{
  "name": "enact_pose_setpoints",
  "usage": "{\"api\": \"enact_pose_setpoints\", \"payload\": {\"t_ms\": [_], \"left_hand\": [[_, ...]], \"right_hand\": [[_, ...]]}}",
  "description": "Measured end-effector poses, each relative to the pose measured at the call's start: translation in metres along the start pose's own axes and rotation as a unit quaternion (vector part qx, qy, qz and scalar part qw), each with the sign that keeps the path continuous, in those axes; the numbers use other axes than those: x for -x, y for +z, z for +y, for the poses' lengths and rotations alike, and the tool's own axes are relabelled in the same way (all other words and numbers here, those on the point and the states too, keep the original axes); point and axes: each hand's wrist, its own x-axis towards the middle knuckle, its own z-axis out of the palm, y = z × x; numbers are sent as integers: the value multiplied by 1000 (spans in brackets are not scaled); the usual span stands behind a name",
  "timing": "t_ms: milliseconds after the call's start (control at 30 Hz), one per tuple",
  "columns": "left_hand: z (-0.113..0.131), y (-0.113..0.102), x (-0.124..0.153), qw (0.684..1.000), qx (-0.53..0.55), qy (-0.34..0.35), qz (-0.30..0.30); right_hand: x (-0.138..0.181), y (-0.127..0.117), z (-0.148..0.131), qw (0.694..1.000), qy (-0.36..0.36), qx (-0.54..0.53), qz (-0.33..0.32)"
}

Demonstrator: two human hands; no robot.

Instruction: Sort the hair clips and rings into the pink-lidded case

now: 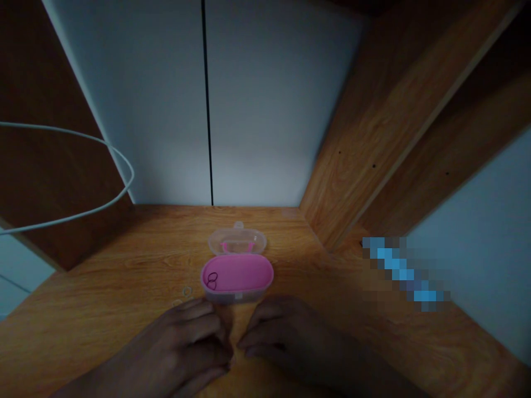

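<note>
A small oval pink box (237,274) lies open on the wooden desk (103,298), its clear lid (237,241) folded back behind it. Two dark small rings (212,281) sit at the box's left end. Just in front of the box my left hand (186,342) and my right hand (282,337) rest on the desk, fingertips curled and nearly meeting. What the fingers pinch, if anything, is too small and dark to make out. A couple of small clear rings (186,291) lie on the desk left of the box, near my left hand.
A white cable (124,166) loops in from the left above the desk. White wall panels (249,110) stand behind, a wooden side board (373,138) rises at the right. A blurred blue patch (404,273) lies at the right on the desk.
</note>
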Motion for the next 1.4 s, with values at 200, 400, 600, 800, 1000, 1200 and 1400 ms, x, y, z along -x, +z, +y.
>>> {"api": "enact_pose_setpoints", "payload": {"t_ms": [200, 400, 600, 800, 1000, 1200, 1400], "left_hand": [[2, -2, -3, 1000, -23, 10, -11], [6, -5, -5, 999, -33, 9, -3], [3, -4, -2, 998, -8, 42, 44], [-1, -1, 1, 997, 18, 45, 67], [1, -3, -5, 999, 13, 25, 37], [-2, 1, 1, 1000, -25, -9, -3], [-4, 1, 2, 998, -21, -50, -19]], "right_hand": [[0, 3, 4, 1000, -7, -1, 12], [0, 2, 5, 1000, 10, -5, 10], [-3, -3, 3, 999, 42, -6, -7], [-5, -9, -3, 997, 67, 20, -21], [-4, -10, -7, 994, 97, 39, -33], [-3, -13, -6, 992, 115, 35, -24], [-3, -12, -4, 989, 147, 9, -20]]}}
